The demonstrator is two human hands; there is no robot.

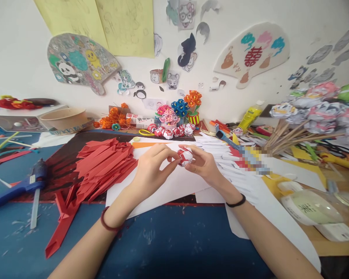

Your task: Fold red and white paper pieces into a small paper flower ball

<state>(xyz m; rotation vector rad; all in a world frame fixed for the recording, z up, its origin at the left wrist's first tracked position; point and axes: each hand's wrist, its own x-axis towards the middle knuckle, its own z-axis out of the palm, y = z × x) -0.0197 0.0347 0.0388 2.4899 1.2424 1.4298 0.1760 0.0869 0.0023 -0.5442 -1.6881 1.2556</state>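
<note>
A small red-and-white folded paper ball (pixel 186 155) is held up over the white paper sheets (pixel 163 186). My right hand (pixel 204 164) grips it from the right between thumb and fingers. From the left, my left hand (pixel 154 166) pinches at its edge with thumb and forefinger; the fingertips touch the ball. Left of my hands lies a heap of folded red paper strips (pixel 104 166). Folded white paper strips (pixel 235 178) are spread to the right, partly behind my right hand. More red-and-white paper balls (pixel 168 133) lie in a row behind.
On the left, a blue glue gun (pixel 31 182) lies with a glue stick poking out. A beige bowl (pixel 62 118) stands behind it. Flower bundles on sticks (pixel 291 135), a clear plastic bottle (pixel 311 207) and black scissors (pixel 341 147) crowd the right side.
</note>
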